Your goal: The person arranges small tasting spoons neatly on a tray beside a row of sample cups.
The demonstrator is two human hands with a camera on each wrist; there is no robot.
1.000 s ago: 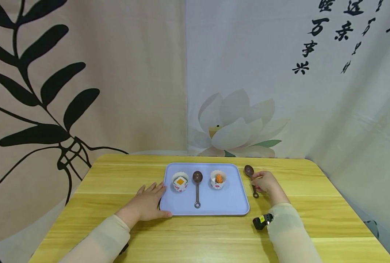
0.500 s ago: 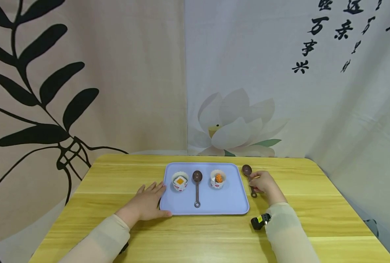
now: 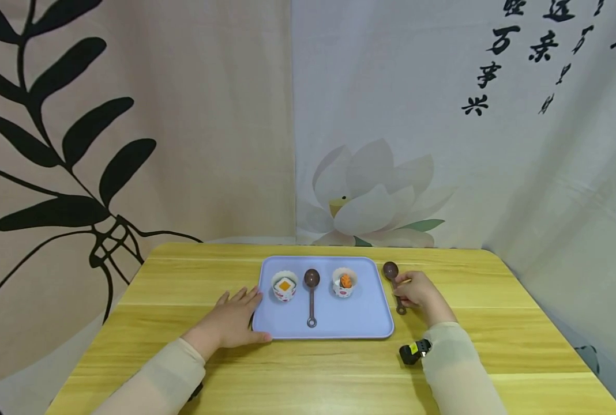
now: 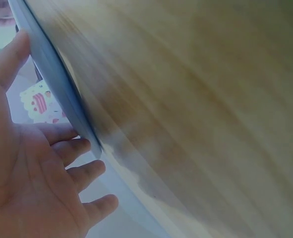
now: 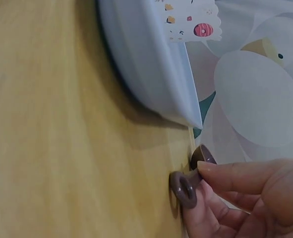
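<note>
My left hand (image 3: 230,323) rests at the left side of a light-blue tray (image 3: 339,328), fingers spread along its edge and thumb at the near rim. Beside the tray's right edge, my right hand (image 3: 421,293) pinches the handle of a brown spoon (image 3: 391,270) between thumb and fingers. That spoon's ringed handle end (image 5: 183,190) faces the right wrist camera, close to the table. On the tray lies a second brown spoon (image 3: 312,279), bowl away from me. It sits between a paper cup with a white and yellow top (image 3: 285,289) and another with an orange piece (image 3: 345,283).
The wooden table (image 3: 308,374) extends in front of the tray and to both sides. Behind its far edge hang printed curtains (image 3: 225,144). A small black camera (image 3: 414,350) is worn at the right wrist.
My right hand and its spoon shifted slightly left toward the tray, then a touch nearer to me. The left hand and the tray have stayed in place.
</note>
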